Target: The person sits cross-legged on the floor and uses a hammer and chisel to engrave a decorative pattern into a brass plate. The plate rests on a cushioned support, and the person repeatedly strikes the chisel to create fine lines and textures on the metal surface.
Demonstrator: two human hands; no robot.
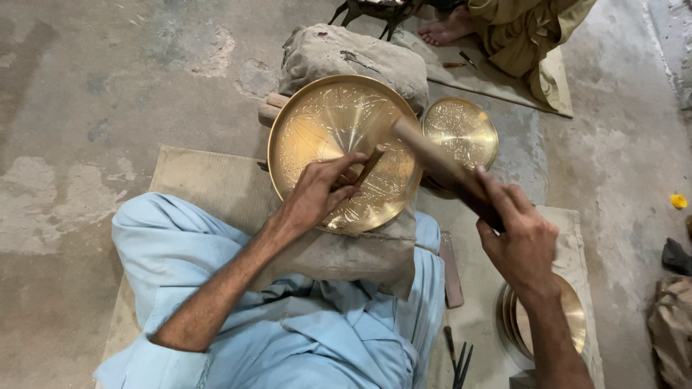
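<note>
With the left hand (317, 193) pinching the short dark metal punch (370, 165) against the large round engraved brass tray (344, 153) beneath it, the right hand (522, 241), gripping the wooden mallet (440, 162), probably needed 1 square, light blow.

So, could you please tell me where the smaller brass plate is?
Smaller brass plate: upper centre of the head view, right of the large plate, behind the mallet.
</note>
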